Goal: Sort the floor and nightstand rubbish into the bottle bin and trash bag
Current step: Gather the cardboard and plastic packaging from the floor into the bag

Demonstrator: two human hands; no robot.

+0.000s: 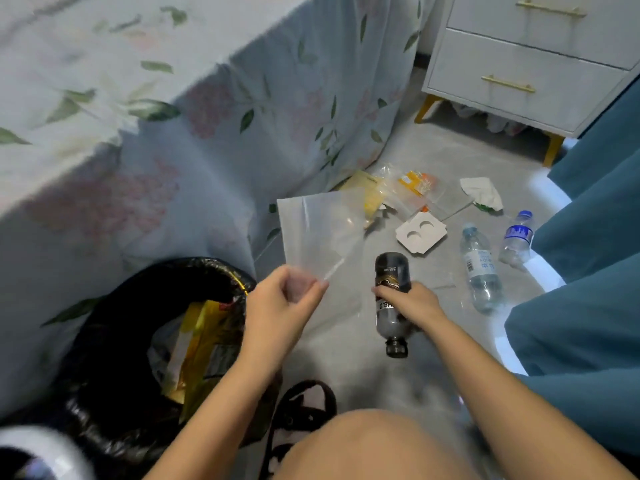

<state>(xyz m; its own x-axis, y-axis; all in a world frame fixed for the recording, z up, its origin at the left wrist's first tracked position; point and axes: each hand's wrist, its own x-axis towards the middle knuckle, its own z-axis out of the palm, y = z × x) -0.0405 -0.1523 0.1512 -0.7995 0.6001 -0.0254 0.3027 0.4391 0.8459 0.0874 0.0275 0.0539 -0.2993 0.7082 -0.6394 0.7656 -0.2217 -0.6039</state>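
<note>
Pinching a clear plastic bag (318, 237) by its corner, the left hand (282, 303) is holding it up beside the black trash bag (114, 341), which is already holding yellow wrappers (201, 344). The right hand (412, 303) is gripping a dark bottle (393, 299), cap toward the person. Two clear bottles (481, 268), a white card (420, 232) and wrappers (408, 188) are lying on the floor (346, 348) near the nightstand (533, 60).

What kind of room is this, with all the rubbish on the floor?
Most likely a bedroom. A bed draped in a flowered sheet fills the left side, a white nightstand with two gold-handled drawers stands beside it, and a teal curtain hangs down to the grey floor on the right.
</note>
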